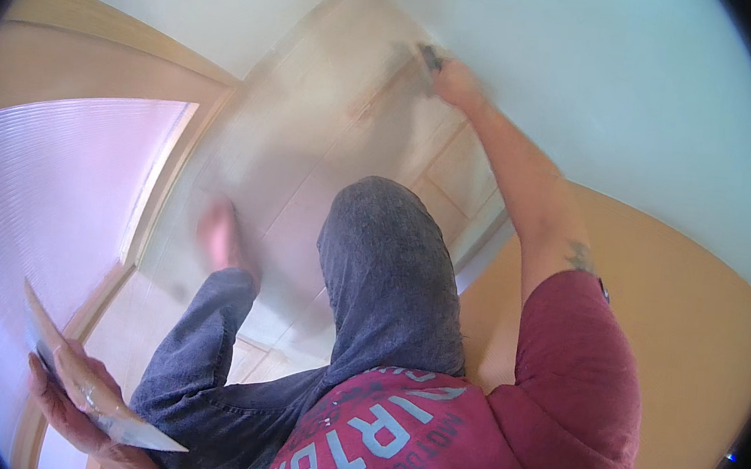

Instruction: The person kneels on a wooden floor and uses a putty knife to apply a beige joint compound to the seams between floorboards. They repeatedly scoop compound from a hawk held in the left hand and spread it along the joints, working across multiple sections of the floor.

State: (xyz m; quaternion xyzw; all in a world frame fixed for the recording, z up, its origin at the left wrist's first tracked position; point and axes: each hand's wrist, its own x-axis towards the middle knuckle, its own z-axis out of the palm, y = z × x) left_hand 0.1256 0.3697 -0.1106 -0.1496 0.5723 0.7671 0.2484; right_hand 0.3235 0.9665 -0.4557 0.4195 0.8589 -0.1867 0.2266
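Observation:
At the lower left, my left hand (61, 399) grips a wide flat metal blade or board (115, 408) from beneath; its tan face has a wet, pale smear. My right hand (452, 81) reaches to the upper middle, closed on the dark handle of a tool (429, 56) with a thin blade, probably a putty knife, held low at the white wall (589, 83) near where it meets the tiled floor (318, 84). The tool's blade is blurred, so I cannot tell whether it touches the wall.
A wooden door frame (163, 187) with a ribbed translucent panel (55, 186) stands at the left. An orange-tan board or panel (657, 316) is at the right. My bent knee (384, 244) and bare foot (222, 233) are over the floor.

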